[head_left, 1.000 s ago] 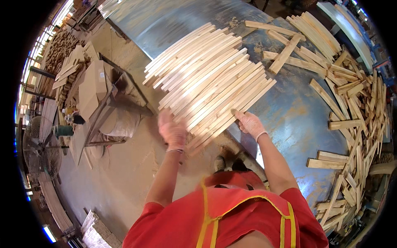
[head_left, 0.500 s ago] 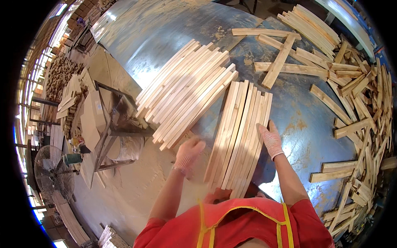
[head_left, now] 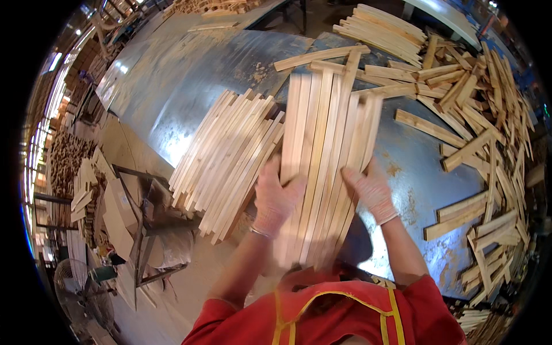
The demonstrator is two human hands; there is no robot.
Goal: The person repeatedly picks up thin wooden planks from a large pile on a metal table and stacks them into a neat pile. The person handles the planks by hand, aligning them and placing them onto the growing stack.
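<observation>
wood strips now between 2 hands

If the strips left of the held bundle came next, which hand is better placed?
Probably the left hand: it holds the left side of the bundle, close to those strips; the right hand holds the opposite side.

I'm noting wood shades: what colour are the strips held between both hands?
The wooden strips are pale tan, some slightly pinkish, best seen in the head view.
</observation>
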